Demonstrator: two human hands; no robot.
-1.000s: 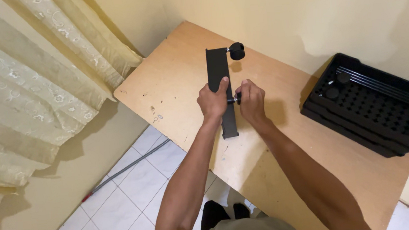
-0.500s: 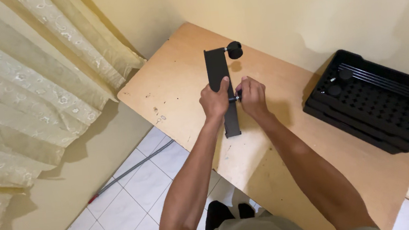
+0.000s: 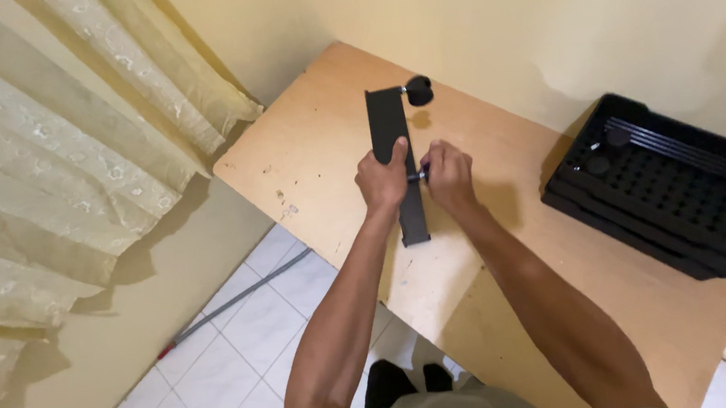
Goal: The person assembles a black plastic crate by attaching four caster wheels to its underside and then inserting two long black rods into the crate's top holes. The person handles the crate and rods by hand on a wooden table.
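Observation:
A long black metal bar (image 3: 390,121) lies on a light wooden table (image 3: 313,147), with a black caster wheel (image 3: 419,90) fitted at its far end. My left hand (image 3: 383,181) grips the bar around its middle. My right hand (image 3: 448,174) is closed around a second small black caster, whose stem meets the bar's right side between my hands. Most of that caster is hidden in my fingers.
A black plastic tray (image 3: 693,225) with a perforated floor stands at the table's right, holding two more black caster wheels (image 3: 603,148). Cream curtains (image 3: 65,153) hang at the left. White floor tiles (image 3: 243,340) and a thin rod lie below the table edge.
Both hands stay on the bar and caster; only the view has shifted slightly. The bar sits in about the same place.

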